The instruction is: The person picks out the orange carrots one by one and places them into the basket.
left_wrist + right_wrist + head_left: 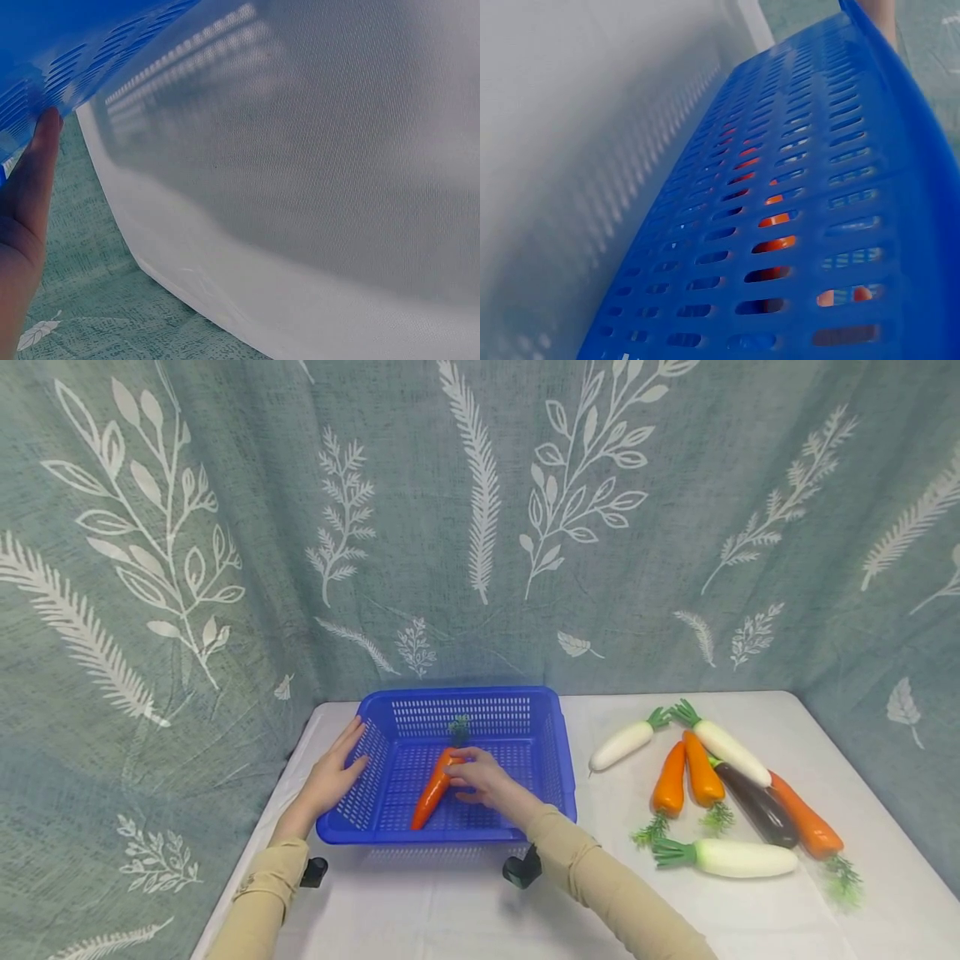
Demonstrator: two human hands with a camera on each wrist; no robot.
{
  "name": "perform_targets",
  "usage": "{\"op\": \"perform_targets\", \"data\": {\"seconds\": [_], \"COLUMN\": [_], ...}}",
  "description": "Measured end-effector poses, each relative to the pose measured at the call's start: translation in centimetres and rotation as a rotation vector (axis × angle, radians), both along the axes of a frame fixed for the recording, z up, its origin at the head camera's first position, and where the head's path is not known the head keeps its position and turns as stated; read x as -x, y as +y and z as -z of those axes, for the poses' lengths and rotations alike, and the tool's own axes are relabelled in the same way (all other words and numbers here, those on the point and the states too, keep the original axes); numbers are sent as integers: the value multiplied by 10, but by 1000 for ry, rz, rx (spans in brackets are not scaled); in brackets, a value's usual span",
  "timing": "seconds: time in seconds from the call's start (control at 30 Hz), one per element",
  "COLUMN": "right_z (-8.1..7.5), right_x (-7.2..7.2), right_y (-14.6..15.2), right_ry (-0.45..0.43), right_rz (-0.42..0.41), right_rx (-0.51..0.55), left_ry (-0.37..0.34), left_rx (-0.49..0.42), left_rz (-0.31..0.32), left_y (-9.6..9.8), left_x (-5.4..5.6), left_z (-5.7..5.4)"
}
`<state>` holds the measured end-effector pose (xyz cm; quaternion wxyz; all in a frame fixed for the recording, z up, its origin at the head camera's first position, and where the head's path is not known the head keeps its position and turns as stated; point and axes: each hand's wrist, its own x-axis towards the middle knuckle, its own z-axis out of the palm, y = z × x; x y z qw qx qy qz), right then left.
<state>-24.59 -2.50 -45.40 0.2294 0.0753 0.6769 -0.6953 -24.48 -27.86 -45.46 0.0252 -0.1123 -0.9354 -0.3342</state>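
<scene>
A blue plastic basket (450,837) with slotted walls stands on the white table. Inside it lies one orange-red carrot (431,797), its green leafy top toward the back wall. My right hand (483,777) reaches into the basket, its loosely bent fingers over the carrot's upper end and the thumb apart from it on the right. Through the slots in the right wrist view, parts of the carrot (776,244) show. At the basket's left side, my left hand (330,781) rests with straight fingers along the rim. A fingertip of the left hand (34,172) touches the outer wall in the left wrist view.
On the right of the table (600,885) lie white radishes (746,858), two short orange carrots (670,781), a dark eggplant (757,806) and a longer orange carrot (806,818). A grey-green curtain (480,635) with white leaf prints hangs behind the table.
</scene>
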Motion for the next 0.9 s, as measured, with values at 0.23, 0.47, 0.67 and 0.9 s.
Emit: {"op": "perform_targets", "data": {"seconds": [0.23, 0.47, 0.67, 0.9], "right_z": [-7, -13, -14, -20], "right_x": [-6, -12, -15, -15], "right_y": [1, 4, 11, 24], "right_ry": [8, 20, 41, 55], "right_rz": [-32, -83, -124, -149], "right_rx": [1, -1, -2, -21], "left_ry": [-3, -9, -7, -7], "left_rx": [7, 3, -4, -6], "left_rz": [-3, -4, 0, 0], "left_y": [-2, -2, -1, 0], "left_x": [0, 0, -1, -1], "left_z": [1, -1, -2, -1]}}
